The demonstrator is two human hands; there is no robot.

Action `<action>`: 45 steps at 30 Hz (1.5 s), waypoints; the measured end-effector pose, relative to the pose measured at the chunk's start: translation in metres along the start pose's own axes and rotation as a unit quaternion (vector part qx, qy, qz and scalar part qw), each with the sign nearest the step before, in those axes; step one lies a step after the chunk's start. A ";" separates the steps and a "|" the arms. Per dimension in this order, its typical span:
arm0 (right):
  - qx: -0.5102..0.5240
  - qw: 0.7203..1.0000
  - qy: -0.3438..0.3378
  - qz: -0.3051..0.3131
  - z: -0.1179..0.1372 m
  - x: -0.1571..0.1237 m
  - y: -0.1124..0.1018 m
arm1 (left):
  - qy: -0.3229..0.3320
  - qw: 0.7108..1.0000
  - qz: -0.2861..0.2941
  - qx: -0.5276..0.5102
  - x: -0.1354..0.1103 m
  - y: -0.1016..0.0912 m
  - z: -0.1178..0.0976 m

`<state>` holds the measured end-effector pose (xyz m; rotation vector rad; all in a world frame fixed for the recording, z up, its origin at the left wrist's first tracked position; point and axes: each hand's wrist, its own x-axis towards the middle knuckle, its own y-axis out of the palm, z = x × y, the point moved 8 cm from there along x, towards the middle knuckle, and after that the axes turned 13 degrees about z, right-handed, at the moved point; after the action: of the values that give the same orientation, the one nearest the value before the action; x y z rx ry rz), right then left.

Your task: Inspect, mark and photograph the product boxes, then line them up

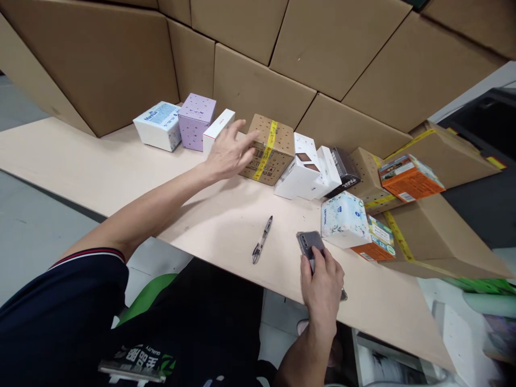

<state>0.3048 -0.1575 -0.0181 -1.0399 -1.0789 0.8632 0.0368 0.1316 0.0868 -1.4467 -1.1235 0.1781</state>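
My left hand [230,151] reaches across the table with fingers spread, between a slim white box [215,129] and a brown carton [278,153] sealed with yellow tape. Its fingertips are at the carton's left side; whether they touch it I cannot tell. My right hand [323,282] is closed over a dark smartphone [309,239] in a clear case, lying back up on the table. Left of the phone lies a clear-barrelled pen [263,239]. A purple box [197,122] and a white-and-blue box [158,126] stand at the row's far left.
Right of the carton stand white boxes [300,169] and a black box [345,169]. A floral box [344,219] and orange boxes [415,177] sit near an open carton [443,231]. Large cardboard boxes [258,80] wall off the back of the pale table [226,226].
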 end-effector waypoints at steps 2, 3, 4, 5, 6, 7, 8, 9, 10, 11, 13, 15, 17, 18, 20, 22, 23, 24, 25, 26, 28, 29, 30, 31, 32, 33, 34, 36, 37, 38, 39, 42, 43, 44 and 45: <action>-0.001 1.000 0.004 0.000 0.001 0.000 -0.001 | 0.012 0.998 0.048 -0.029 0.008 0.010 -0.016; -0.001 1.000 0.006 0.002 0.001 0.000 -0.001 | 0.012 0.997 0.070 -0.037 0.010 0.014 -0.021; -0.001 1.000 0.007 0.003 0.001 0.000 -0.001 | 0.010 0.996 0.083 -0.040 0.010 0.015 -0.024; 0.000 1.000 0.008 0.007 0.001 -0.001 -0.001 | 0.009 0.995 0.085 -0.042 0.008 0.015 -0.026; 0.002 1.000 0.009 0.013 0.000 -0.001 0.000 | 0.011 0.996 0.076 -0.042 0.002 0.012 -0.027; 0.006 1.000 0.010 0.017 0.000 0.000 0.001 | 0.020 0.997 0.060 -0.041 -0.007 0.007 -0.028; 0.013 1.000 0.011 0.017 -0.001 0.000 0.001 | 0.037 0.997 0.043 -0.042 -0.019 0.004 -0.030; 0.023 1.000 0.012 0.010 -0.001 0.000 -0.001 | 0.058 0.997 0.028 -0.042 -0.033 0.001 -0.033; 0.038 0.999 0.013 -0.004 0.000 0.001 -0.004 | 0.073 0.996 0.014 -0.042 -0.049 -0.002 -0.034; 0.058 0.998 0.012 -0.022 0.002 0.003 -0.008 | 0.084 0.996 0.001 -0.041 -0.064 -0.003 -0.035; 0.112 0.993 0.004 -0.047 0.013 0.010 -0.017 | 0.104 0.993 -0.016 -0.059 -0.091 -0.004 -0.036; 0.171 0.985 -0.010 -0.027 0.032 0.022 -0.021 | 0.069 0.988 -0.042 -0.132 -0.107 -0.006 -0.027; 0.218 0.975 -0.021 0.035 0.058 0.039 -0.019 | 0.016 0.972 -0.027 -0.231 -0.113 0.000 -0.015; 0.236 0.969 -0.030 0.071 0.072 0.046 -0.017 | 0.000 0.961 -0.004 -0.276 -0.113 0.006 -0.013; 0.274 0.953 -0.062 0.116 0.099 0.058 -0.015 | -0.006 0.939 0.045 -0.342 -0.111 0.015 -0.013; 0.319 0.933 -0.091 0.137 0.118 0.065 -0.014 | -0.001 0.921 0.062 -0.384 -0.110 0.017 -0.014; 0.346 0.921 -0.101 0.144 0.124 0.066 -0.013 | -0.002 0.915 0.058 -0.400 -0.111 0.016 -0.013; 0.374 0.909 -0.107 0.150 0.128 0.067 -0.010 | -0.005 0.911 0.049 -0.410 -0.111 0.014 -0.011; 0.402 0.896 -0.110 0.155 0.131 0.066 -0.007 | -0.007 0.909 0.038 -0.415 -0.112 0.012 -0.009; 0.428 0.882 -0.113 0.161 0.133 0.065 -0.004 | -0.006 0.909 0.026 -0.415 -0.113 0.009 -0.008; 0.475 0.856 -0.110 0.173 0.134 0.061 0.003 | 0.011 0.920 -0.004 -0.392 -0.115 -0.002 -0.007; 0.497 0.843 -0.105 0.178 0.134 0.059 0.007 | 0.026 0.930 -0.022 -0.365 -0.116 -0.009 -0.009; 0.519 0.829 -0.097 0.182 0.134 0.058 0.010 | 0.048 0.942 -0.043 -0.328 -0.117 -0.017 -0.012; 0.539 0.816 -0.089 0.189 0.134 0.057 0.012 | 0.073 0.954 -0.065 -0.283 -0.119 -0.026 -0.017; 0.558 0.802 -0.081 0.199 0.135 0.056 0.015 | 0.099 0.963 -0.086 -0.233 -0.122 -0.034 -0.022; 0.574 0.788 -0.074 0.211 0.135 0.056 0.016 | 0.125 0.969 -0.102 -0.186 -0.124 -0.041 -0.028; 0.587 0.775 -0.071 0.225 0.137 0.056 0.017 | 0.147 0.972 -0.112 -0.144 -0.127 -0.046 -0.033; 0.605 0.753 -0.070 0.251 0.139 0.055 0.019 | 0.170 0.975 -0.115 -0.087 -0.131 -0.051 -0.039; 0.612 0.744 -0.068 0.259 0.140 0.055 0.019 | 0.170 0.977 -0.109 -0.070 -0.131 -0.052 -0.040; 0.618 0.737 -0.065 0.265 0.139 0.056 0.020 | 0.165 0.980 -0.100 -0.057 -0.131 -0.051 -0.040; 0.627 0.729 -0.060 0.268 0.138 0.056 0.021 | 0.155 0.983 -0.088 -0.049 -0.131 -0.050 -0.040; 0.658 0.713 -0.020 0.243 0.128 0.059 0.022 | 0.131 0.990 -0.048 -0.035 -0.129 -0.044 -0.044; 0.665 0.717 0.001 0.211 0.120 0.062 0.020 | 0.131 0.990 -0.038 -0.033 -0.129 -0.042 -0.048; 0.667 0.725 0.021 0.166 0.111 0.064 0.016 | 0.138 0.989 -0.031 -0.033 -0.130 -0.040 -0.053; 0.667 0.736 0.038 0.114 0.102 0.066 0.009 | 0.150 0.988 -0.024 -0.034 -0.131 -0.038 -0.059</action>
<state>0.2234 -0.0701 0.0042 0.0608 -0.0422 1.4215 -0.0095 -0.0085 0.0687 -1.4492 -0.9235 -0.1122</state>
